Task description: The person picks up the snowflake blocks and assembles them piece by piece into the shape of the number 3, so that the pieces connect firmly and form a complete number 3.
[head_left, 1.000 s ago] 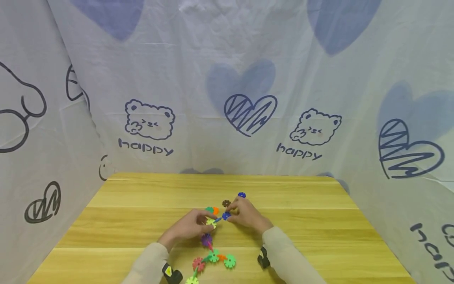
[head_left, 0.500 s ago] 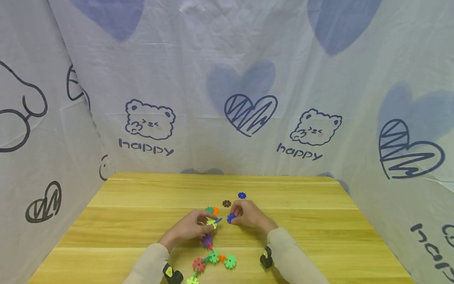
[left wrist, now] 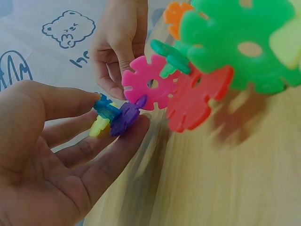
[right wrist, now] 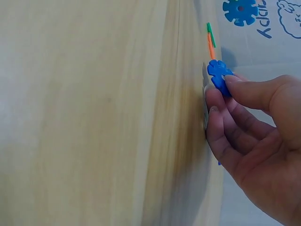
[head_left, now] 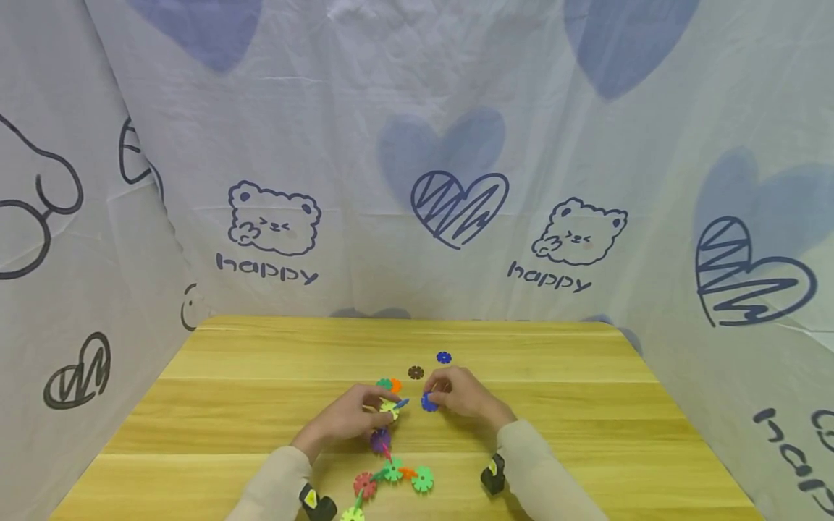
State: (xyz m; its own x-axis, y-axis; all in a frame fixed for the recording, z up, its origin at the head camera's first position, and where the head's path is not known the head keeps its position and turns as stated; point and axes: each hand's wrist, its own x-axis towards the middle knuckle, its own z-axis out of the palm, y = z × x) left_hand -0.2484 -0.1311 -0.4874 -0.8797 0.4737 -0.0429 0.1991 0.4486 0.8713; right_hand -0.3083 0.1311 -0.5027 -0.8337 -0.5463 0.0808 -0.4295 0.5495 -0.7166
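My left hand [head_left: 348, 416] holds a chain of notched plastic snowflake discs by its far end. In the left wrist view, thumb and fingers pinch a light blue disc [left wrist: 107, 108] and a yellow disc [left wrist: 98, 126], joined to a purple disc [left wrist: 126, 118]. From there the chain runs through a pink disc [left wrist: 151, 84] and a red disc [left wrist: 197, 101] to a large-looking green disc [left wrist: 216, 42]. My right hand [head_left: 465, 394] pinches a loose dark blue snowflake disc [right wrist: 218, 74] between thumb and fingers, slightly right of the chain's light blue end and apart from it.
Beyond my hands, a brown disc [head_left: 415, 373] and another blue disc [head_left: 444, 357] lie on the wooden table [head_left: 554, 362]. A green disc [head_left: 384, 384] and an orange disc [head_left: 396, 386] sit just behind my left hand. A printed cloth [head_left: 365, 145] hangs around the table.
My right hand has moved a little to the right, away from the left hand, carrying the dark blue disc. My left hand and the chain have stayed nearly still.
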